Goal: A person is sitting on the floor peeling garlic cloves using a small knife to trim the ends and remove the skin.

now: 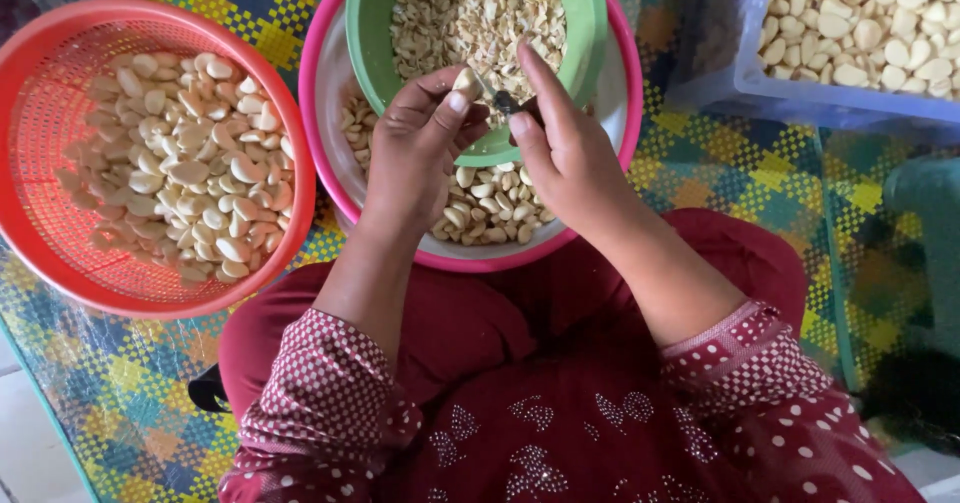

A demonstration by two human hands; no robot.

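Note:
My left hand (420,143) pinches a pale garlic clove (465,81) between thumb and fingers. My right hand (565,148) grips a small knife (503,100) whose blade meets the clove. Both hands hover over the near rim of a green bowl (590,33) filled with garlic trimmings. That bowl rests inside a pink basin (628,113) holding whole cloves (485,213). My dark red, dotted sleeves and lap fill the lower view.
A red mesh basket (45,203) of peeled garlic cloves sits at the left. A blue-grey crate (760,93) with more cloves stands at the top right. A multicoloured chequered mat (740,163) covers the floor; a teal object lies at the right edge.

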